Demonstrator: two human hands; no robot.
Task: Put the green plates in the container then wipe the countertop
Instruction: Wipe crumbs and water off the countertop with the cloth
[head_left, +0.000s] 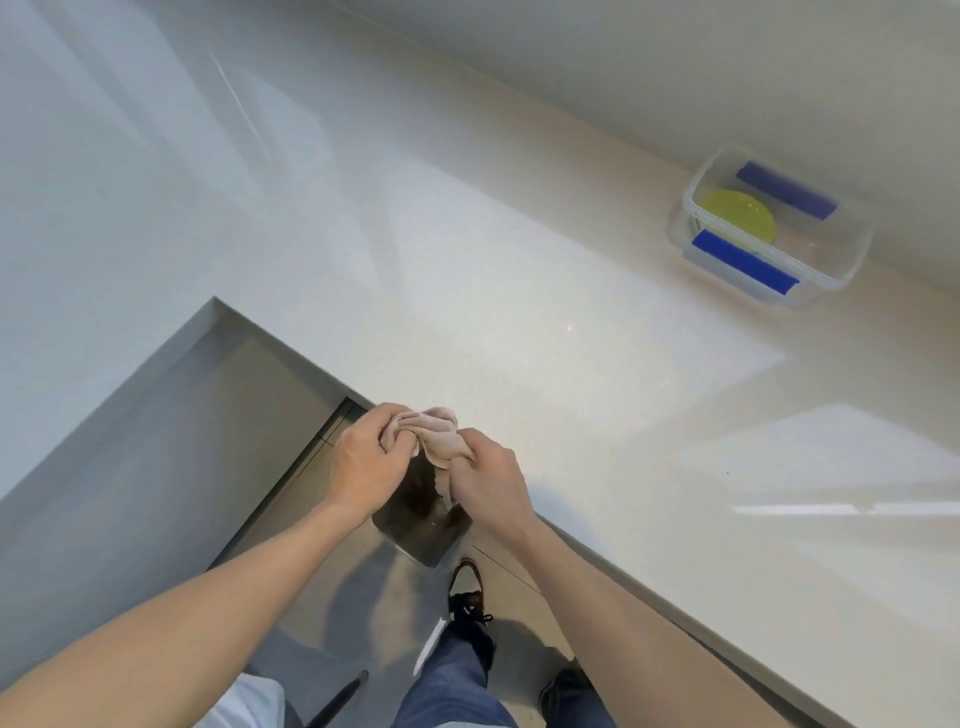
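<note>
While twisted between them, cloth (436, 435) in left hand (366, 460) and right hand (485, 480), both clenched, lengthwise left-right

This looks like a home kitchen, shown chiefly by the long, pale, speckled stone countertop (519, 291) that turns an inner corner and runs on to the left. Behind the countertop a plain light wall rises; below its front edge are flat grey cabinet fronts (156, 441) and a glossy tiled floor (332, 582). On the countertop's far right, near the wall, stands a clear plastic food container (769, 228) with blue clips, holding a green plate (737, 215).
</note>
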